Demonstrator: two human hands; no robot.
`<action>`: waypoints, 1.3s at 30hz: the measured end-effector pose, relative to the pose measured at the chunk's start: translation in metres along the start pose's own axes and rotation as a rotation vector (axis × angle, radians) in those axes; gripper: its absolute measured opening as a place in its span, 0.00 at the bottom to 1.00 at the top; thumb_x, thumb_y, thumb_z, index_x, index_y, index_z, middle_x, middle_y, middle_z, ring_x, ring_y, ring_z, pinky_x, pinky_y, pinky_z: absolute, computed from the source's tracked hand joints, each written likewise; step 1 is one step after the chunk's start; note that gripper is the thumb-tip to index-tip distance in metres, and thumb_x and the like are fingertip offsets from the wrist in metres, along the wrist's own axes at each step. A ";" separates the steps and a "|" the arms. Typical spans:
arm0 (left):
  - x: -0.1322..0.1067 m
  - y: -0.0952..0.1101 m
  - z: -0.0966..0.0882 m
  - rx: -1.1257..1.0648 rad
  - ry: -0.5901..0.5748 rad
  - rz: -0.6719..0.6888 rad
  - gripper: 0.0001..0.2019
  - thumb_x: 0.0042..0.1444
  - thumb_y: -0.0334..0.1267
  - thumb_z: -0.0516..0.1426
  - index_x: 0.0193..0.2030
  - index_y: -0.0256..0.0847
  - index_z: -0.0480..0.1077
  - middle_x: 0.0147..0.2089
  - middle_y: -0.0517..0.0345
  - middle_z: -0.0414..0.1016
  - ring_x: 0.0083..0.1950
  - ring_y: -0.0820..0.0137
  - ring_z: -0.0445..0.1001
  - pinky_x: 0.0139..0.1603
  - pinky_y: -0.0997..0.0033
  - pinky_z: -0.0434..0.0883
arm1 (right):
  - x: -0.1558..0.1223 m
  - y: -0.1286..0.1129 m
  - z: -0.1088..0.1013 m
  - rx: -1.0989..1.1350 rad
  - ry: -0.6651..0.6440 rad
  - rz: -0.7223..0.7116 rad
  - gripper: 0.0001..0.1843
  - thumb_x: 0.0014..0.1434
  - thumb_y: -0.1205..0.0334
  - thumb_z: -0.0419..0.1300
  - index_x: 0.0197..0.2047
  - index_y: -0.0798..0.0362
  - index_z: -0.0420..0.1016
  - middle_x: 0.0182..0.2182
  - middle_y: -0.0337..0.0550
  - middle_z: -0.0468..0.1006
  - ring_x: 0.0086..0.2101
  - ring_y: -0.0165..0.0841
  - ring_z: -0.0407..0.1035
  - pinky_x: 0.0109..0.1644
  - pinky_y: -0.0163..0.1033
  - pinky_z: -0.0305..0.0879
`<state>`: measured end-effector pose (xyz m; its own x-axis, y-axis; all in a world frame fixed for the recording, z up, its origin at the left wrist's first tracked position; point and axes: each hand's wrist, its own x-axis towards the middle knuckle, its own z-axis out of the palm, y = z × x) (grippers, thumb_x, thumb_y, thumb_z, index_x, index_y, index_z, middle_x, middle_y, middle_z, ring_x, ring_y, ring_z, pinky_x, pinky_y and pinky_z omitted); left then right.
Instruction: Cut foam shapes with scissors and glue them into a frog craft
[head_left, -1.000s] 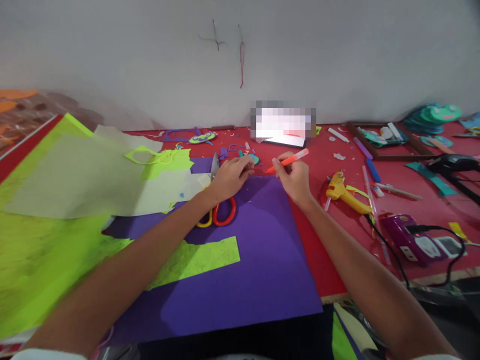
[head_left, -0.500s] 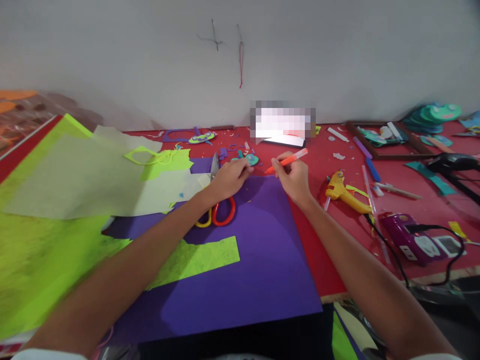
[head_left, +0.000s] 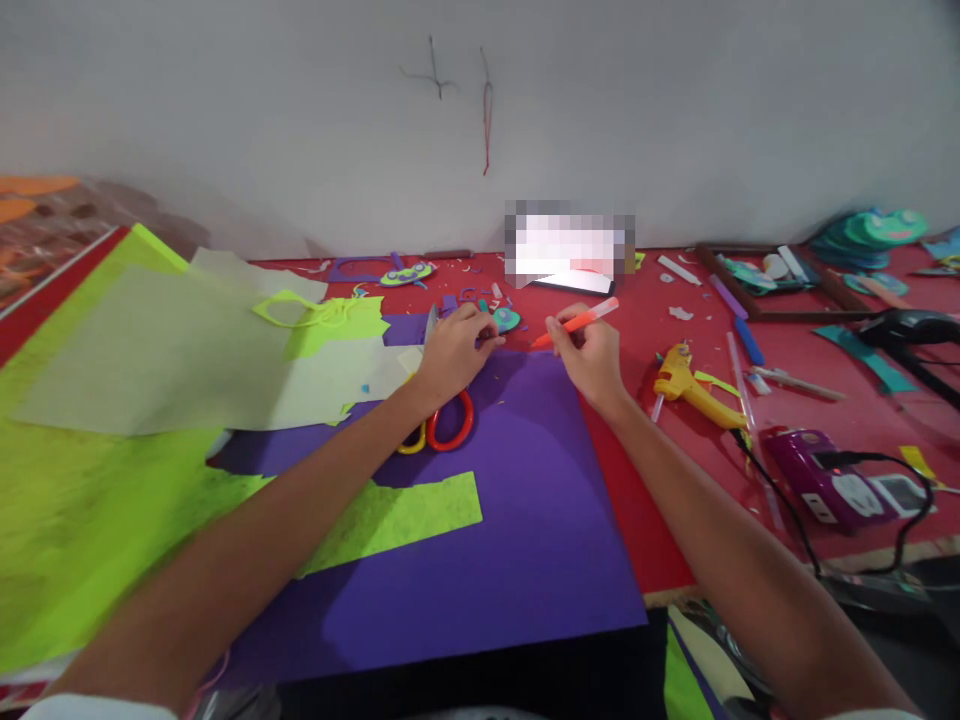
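Observation:
In my right hand (head_left: 592,352) is an orange marker (head_left: 579,322) with a pale end, its tip pointing left over the top edge of a purple sheet (head_left: 540,480). My left hand (head_left: 459,350) is closed, thumb and fingertips together above the sheet; whatever they hold, if anything, is too small to make out. Just beyond those fingers lies a teal cutout (head_left: 507,320). Scissors with red and yellow handles (head_left: 451,422) rest beneath my left hand, which partly covers them. A lime green strip (head_left: 420,515) lies on the purple sheet, partly under my left forearm.
Lime and pale sheets (head_left: 150,350) cover the left. A blurred bright screen (head_left: 570,250) leans on the wall. Rightward lie a yellow glue gun (head_left: 694,385), a purple device (head_left: 825,480) with a black cord, a brown frame (head_left: 817,300) and teal cutouts (head_left: 862,240) on the red table (head_left: 637,520).
My left hand has shifted slightly and covers more of the scissors' blades; its fingers are curled more. My right hand keeps hold of the marker. The whole view has moved slightly.

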<state>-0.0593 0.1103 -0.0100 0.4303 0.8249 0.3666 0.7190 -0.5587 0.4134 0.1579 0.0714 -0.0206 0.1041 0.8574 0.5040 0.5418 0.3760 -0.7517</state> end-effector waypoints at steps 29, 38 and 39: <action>-0.003 0.003 0.001 -0.007 -0.105 0.051 0.11 0.68 0.33 0.48 0.49 0.42 0.71 0.51 0.51 0.78 0.52 0.62 0.76 0.54 0.61 0.70 | -0.001 -0.001 0.000 -0.009 -0.012 -0.034 0.19 0.67 0.44 0.57 0.35 0.50 0.73 0.25 0.38 0.76 0.24 0.30 0.68 0.30 0.36 0.63; -0.002 0.004 0.000 -0.010 -0.085 0.062 0.13 0.66 0.31 0.48 0.47 0.41 0.73 0.46 0.52 0.80 0.50 0.62 0.77 0.53 0.61 0.70 | -0.001 0.000 0.001 -0.122 -0.065 -0.192 0.09 0.68 0.57 0.57 0.41 0.48 0.78 0.39 0.43 0.83 0.38 0.37 0.77 0.46 0.42 0.70; -0.002 0.004 0.000 -0.010 -0.086 0.063 0.13 0.66 0.32 0.48 0.46 0.41 0.73 0.46 0.52 0.80 0.50 0.62 0.77 0.52 0.61 0.70 | -0.001 0.000 0.001 -0.122 -0.097 -0.204 0.08 0.68 0.59 0.58 0.43 0.48 0.78 0.41 0.44 0.83 0.41 0.38 0.77 0.48 0.43 0.70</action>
<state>-0.0572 0.1061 -0.0088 0.5200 0.7924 0.3189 0.6840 -0.6099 0.4001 0.1568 0.0707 -0.0219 -0.0947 0.8001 0.5924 0.6406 0.5044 -0.5789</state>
